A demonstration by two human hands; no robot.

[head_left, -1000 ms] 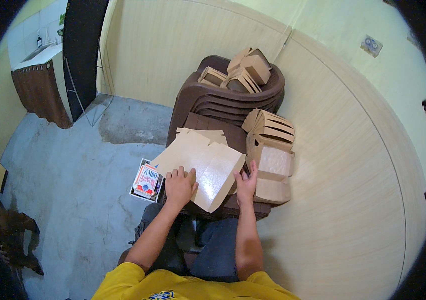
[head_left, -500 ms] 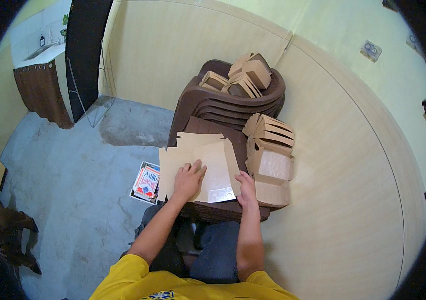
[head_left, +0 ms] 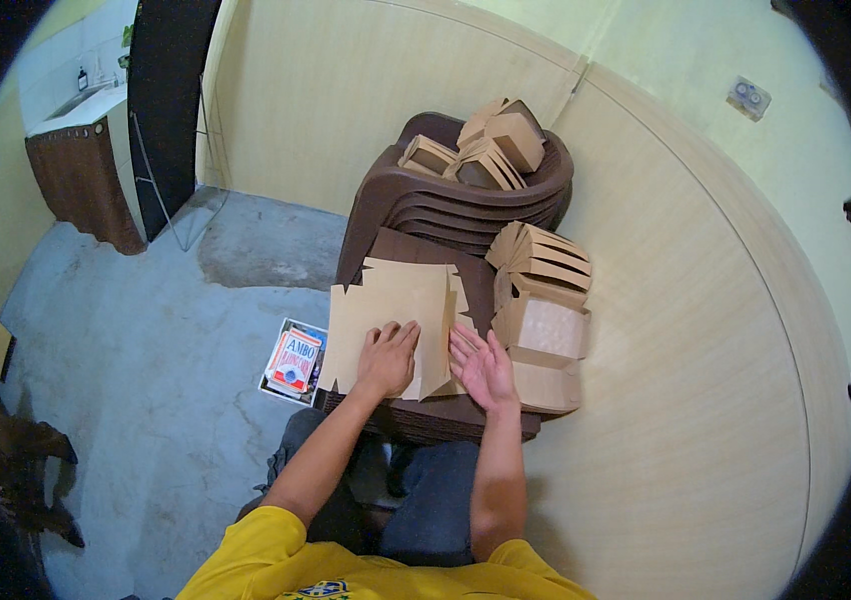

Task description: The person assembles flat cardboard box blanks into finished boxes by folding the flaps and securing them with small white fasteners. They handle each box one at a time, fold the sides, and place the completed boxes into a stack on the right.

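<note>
In the head view, a cut cardboard sheet (head_left: pixel 376 300) lies on the seat of the stacked brown chairs (head_left: pixel 418 250), which seems to serve as a firm base. The left hand (head_left: pixel 388 360) rests palm down, fingers extended, gripping nothing, likely steadying the sheet. The right hand (head_left: pixel 486 370) is open, palm turned up, its fingers at the sheet's right-hand fold, apparently backing it. Cardboard boxes (head_left: pixel 544 328) sit to the right, apparently leaving the seat free.

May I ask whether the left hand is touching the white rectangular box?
No, the left hand lies on the flat tan cardboard sheet.
</note>
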